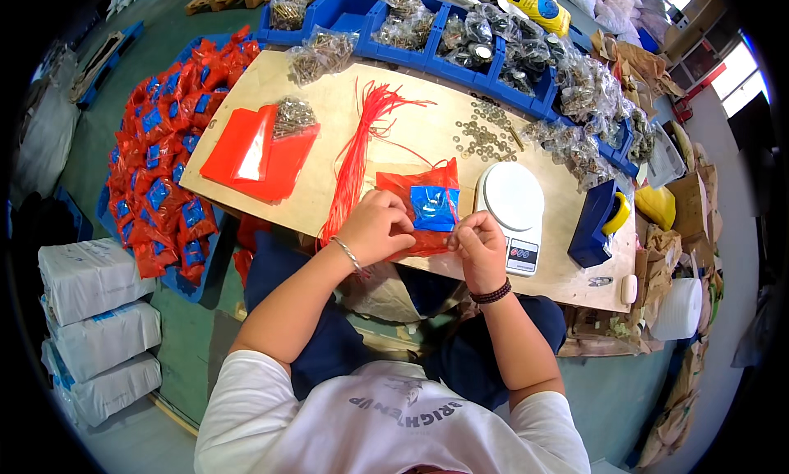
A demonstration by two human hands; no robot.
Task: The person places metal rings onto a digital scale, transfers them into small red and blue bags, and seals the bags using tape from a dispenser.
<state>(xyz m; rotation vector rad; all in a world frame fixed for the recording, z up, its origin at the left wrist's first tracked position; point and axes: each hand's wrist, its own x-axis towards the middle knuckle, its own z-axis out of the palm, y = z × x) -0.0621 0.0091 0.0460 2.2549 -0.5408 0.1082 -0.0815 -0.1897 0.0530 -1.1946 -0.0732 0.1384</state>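
Observation:
A red plastic bag (417,181) with a blue label (435,208) lies in front of me at the table's near edge. My left hand (380,226) rests on its left side, fingers curled in against the bag. At the bag's lower right corner, my right hand (480,242) is closed in a pinch. A thin red string crosses the blue label down toward those fingertips, which partly hide what they grip. Left of the bag spreads a bundle of red strings (355,162), its lower end passing beside my left wrist.
Right of the bag stands a white scale (511,196), with a blue tape dispenser (593,225) beyond. Loose washers (485,137) lie behind it. Flat red bags (255,166) are at left. Blue bins (407,43) line the back edge; filled red bags (160,158) heap up on the left.

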